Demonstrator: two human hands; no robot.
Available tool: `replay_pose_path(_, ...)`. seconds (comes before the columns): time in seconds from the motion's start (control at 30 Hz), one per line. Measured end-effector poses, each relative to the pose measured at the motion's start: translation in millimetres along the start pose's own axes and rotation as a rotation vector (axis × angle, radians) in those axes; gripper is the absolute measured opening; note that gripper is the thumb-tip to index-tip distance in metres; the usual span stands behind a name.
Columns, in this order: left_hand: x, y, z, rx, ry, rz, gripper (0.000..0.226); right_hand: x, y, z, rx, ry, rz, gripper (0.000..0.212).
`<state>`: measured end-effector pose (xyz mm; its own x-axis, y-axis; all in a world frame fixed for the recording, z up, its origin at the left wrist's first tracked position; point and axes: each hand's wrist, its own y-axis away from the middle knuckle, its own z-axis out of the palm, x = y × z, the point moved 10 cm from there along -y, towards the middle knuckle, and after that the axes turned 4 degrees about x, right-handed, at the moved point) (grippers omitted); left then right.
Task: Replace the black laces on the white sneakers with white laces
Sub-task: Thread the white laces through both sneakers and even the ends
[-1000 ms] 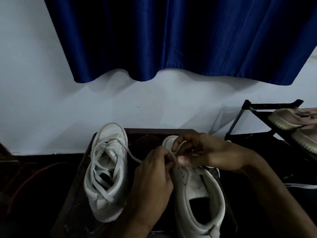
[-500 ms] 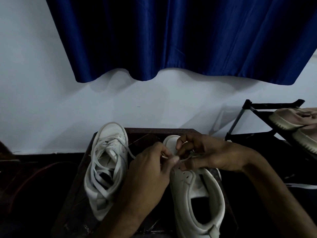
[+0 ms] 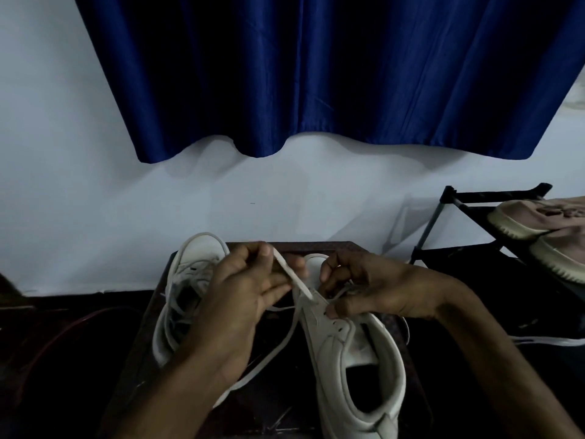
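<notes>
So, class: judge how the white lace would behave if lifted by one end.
Probably floppy: the white lace is straight only between the left hand and the right sneaker; its free length sags in a curve. Likely light: a pinch holds it.

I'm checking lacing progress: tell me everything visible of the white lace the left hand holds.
The white lace is flat and woven-looking. The left hand pinches it; a taut stretch runs from that grip down to an eyelet near the toe of the sneaker on the right, gripped by the right hand. A slack length trails across the dark table.
</notes>
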<state>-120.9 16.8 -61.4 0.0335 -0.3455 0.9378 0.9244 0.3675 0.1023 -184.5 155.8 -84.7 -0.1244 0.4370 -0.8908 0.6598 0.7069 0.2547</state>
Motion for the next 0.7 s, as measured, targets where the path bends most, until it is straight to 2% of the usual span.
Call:
replay_pose_path(0.07,-10.1,1.5,1.8,0.037,-0.008,0.008,0.017,-5.4,1.8,-1.6,0.016,0.075,-0.034,0.043)
replay_pose_path(0.1,-11.2,1.0,-0.6,0.062,-0.124,0.075,0.016,-10.4,3.1,-4.7,0.049,0.163,-0.067,0.041)
replay_pose_path(0.2,-10.2,6.8,12.0,-0.016,-0.738,0.331,0.01,-27.9,6.3,-12.2,0.158,0.417,-0.177,0.028)
replay_pose_path(0.27,-12.5,14.9,23.0,-0.088,-0.962,0.411,0.002,-28.9,4.1,-9.5,0.159,0.386,-0.233,0.019)
replay_pose_path(0.37,-10.4,18.7,28.1,-0.083,-1.087,0.463,0.003,-17.9,-5.5,-13.2,0.254,0.354,-0.321,0.007)
replay_pose_path(0.47,-7.8,16.9,24.1,-0.06,-1.161,0.448,0.007,-6.9,-13.8,-8.9,0.276,0.367,-0.38,0.021)
replay_pose_path(0.6,-2.0,18.0,24.3,-0.107,-1.289,0.44,0.014,0.2,-20.3,-10.5,0.268,0.257,-0.265,0.033)
replay_pose_path(0.7,8.9,16.7,15.3,-0.126,-1.306,0.414,0.014,0.4,-23.6,-10.6,0.264,0.229,-0.225,0.034)
